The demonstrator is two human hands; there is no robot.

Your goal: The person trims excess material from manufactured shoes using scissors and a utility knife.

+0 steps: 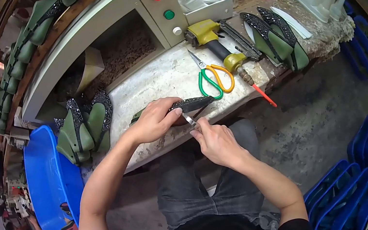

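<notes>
My left hand (154, 118) is closed around a shoe on its last, whose black glittery upper (194, 104) points to the right over the front edge of the workbench. A bit of green last shows beside my fingers. In my right hand (218, 143) is a small metal tool (188, 119), its bright end against the shoe's near side. My fingers hide the rest of it, so its exact kind cannot be made out. Just beyond the shoe's tip lie scissors (209, 81) with one green and one orange handle.
Behind the scissors lies a yellow pneumatic staple gun (215, 46) with an orange-red hose end. Shoes on green lasts stand at the back right (278, 40) and left (83, 129). A machine (151, 8) with buttons borders the bench. Blue bins (47, 179) stand left and right.
</notes>
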